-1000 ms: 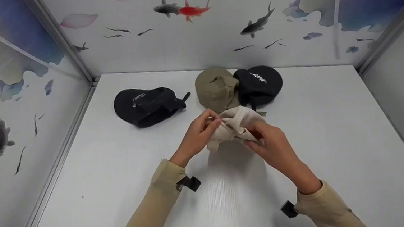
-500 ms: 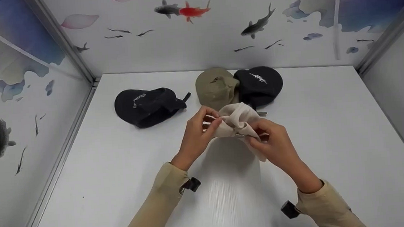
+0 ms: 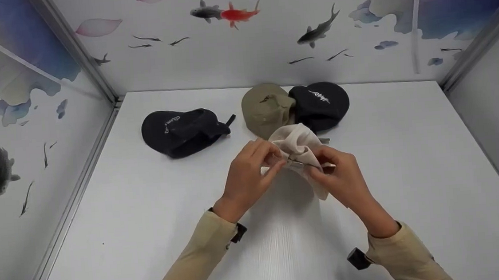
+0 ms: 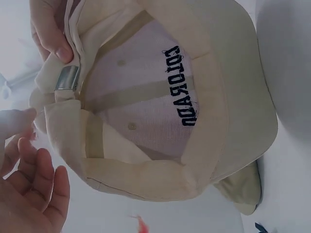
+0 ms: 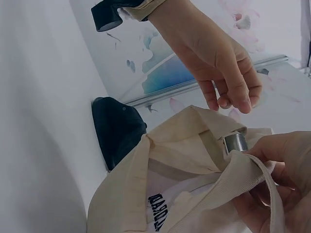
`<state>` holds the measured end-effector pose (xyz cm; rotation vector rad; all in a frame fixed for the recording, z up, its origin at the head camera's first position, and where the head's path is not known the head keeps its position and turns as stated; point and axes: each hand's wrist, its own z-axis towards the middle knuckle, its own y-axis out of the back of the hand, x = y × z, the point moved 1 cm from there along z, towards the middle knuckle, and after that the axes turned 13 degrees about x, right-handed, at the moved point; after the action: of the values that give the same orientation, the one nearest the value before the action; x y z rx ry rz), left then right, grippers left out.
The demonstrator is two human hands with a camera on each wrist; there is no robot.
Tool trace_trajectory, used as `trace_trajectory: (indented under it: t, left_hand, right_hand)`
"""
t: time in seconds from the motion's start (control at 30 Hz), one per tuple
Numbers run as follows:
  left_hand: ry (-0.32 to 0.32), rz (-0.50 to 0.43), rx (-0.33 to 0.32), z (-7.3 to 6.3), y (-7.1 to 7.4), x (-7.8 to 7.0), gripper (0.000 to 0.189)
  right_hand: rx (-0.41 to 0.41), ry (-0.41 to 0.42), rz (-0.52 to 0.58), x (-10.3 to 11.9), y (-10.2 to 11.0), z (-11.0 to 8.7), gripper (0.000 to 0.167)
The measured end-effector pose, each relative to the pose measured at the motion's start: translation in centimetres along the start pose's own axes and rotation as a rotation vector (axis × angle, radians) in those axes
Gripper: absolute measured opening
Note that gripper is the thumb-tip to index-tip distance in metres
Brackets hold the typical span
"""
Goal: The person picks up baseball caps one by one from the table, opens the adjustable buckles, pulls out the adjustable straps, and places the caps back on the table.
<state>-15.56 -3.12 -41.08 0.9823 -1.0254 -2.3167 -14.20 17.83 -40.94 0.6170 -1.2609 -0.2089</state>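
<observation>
A cream baseball cap [image 3: 294, 137] is held up over the table, its inside facing the left wrist camera. Dark stitched letters [image 4: 181, 87] show on the lining. My right hand [image 3: 341, 173] pinches the back strap beside a silver metal buckle [image 5: 235, 142]. Close to the other side of the back opening is my left hand [image 3: 252, 171]. Its fingers are loosely bent, and in the right wrist view a gap shows between the left hand [image 5: 223, 73] and the cap.
Behind the cream cap lie an olive cap [image 3: 265, 110] and a black cap [image 3: 322, 103], side by side. Another black cap [image 3: 182, 129] lies to the left on the white table [image 3: 412, 167]. Panels printed with fish [image 3: 239, 14] stand around the table.
My left hand has let go of the cap's edge and shifted slightly right, toward the buckle. The cap has tilted, with its visor now hanging near my right hand, which keeps its hold.
</observation>
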Motion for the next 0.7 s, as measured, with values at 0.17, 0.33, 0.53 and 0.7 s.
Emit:
trace_trajectory:
  t: [0.17, 0.33, 0.53, 0.7]
  left_hand:
    - [-0.013, 0.085, 0.064, -0.2, -0.4, -0.4, 0.023]
    - [0.009, 0.072, 0.08, -0.1, -0.7, -0.4, 0.029]
    - [0.053, 0.038, 0.09, 0.1, -1.2, -0.3, 0.035]
    - [0.075, 0.008, 0.097, 0.1, -1.7, -0.3, 0.041]
  right_hand:
    - [-0.005, 0.001, 0.019, -0.2, -0.1, 0.0, 0.018]
    - [-0.002, 0.01, 0.047, -0.2, -0.2, 0.0, 0.019]
    - [0.017, 0.02, 0.105, 0.0, -0.4, -0.1, 0.018]
    - [0.025, 0.034, 0.135, 0.0, -0.6, 0.0, 0.017]
